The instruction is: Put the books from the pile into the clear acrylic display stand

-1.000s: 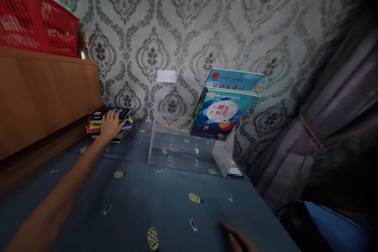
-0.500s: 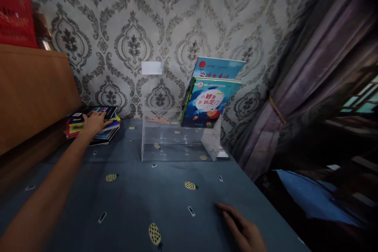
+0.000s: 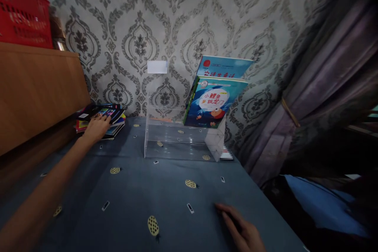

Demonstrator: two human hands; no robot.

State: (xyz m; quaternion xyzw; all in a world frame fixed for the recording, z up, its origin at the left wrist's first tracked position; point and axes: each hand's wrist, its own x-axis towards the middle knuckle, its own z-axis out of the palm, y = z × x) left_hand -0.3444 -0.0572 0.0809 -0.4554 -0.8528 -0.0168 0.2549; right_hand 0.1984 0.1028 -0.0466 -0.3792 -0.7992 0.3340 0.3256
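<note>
Our left hand (image 3: pixel 96 129) rests fingers spread on the near edge of a stack of books (image 3: pixel 102 118) lying at the bench's (image 3: pixel 165 201) far left, beside a wooden cabinet (image 3: pixel 38 90). A clear acrylic rack (image 3: pixel 177 141) stands mid-bench against the wall, holding two picture books (image 3: pixel 215 98). Our right hand (image 3: pixel 243 232) lies flat and empty on the blue cloth at the near edge.

red basket (image 3: pixel 23 15): cut off at left edge | right hand (image 3: pixel 245 232): cut off at bottom edge
</note>
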